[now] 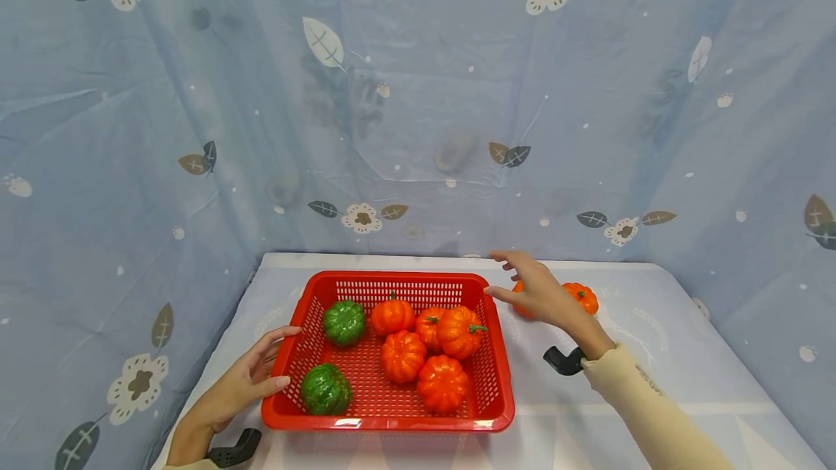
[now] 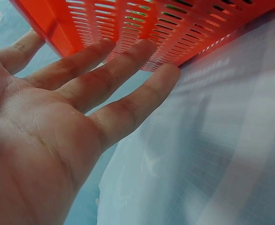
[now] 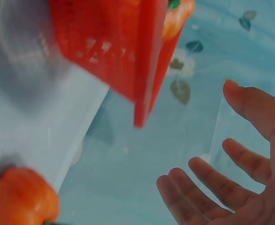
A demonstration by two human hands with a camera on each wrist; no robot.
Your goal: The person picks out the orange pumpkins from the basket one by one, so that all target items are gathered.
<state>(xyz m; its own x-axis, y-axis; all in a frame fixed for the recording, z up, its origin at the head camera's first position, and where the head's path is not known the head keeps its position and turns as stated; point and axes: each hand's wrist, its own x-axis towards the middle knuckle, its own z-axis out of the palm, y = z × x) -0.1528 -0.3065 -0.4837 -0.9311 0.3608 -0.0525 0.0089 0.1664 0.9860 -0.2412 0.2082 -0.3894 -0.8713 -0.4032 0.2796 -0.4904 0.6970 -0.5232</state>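
A red plastic basket (image 1: pixel 353 423) with slotted walls holds two green pumpkins, one at the back left (image 1: pixel 344 323) and one at the front left (image 1: pixel 326 389), plus several orange pumpkins (image 1: pixel 403 357) in its middle and right. My left hand (image 1: pixel 238 383) is at the basket's left side. Its thumb lies by the rim, and in the left wrist view the straight fingers (image 2: pixel 128 115) reach along the outer wall. Beyond the back right corner, my right hand (image 1: pixel 532 289) is raised with fingers spread and nothing in it; the right wrist view shows a gap between it and the rim.
Two more orange pumpkins lie on the white-covered table right of the basket: one (image 1: pixel 580 298) behind my right wrist, the other (image 1: pixel 520 301) partly hidden by my right hand. A blue patterned curtain (image 1: pixel 418 129) hangs behind the table and along both sides.
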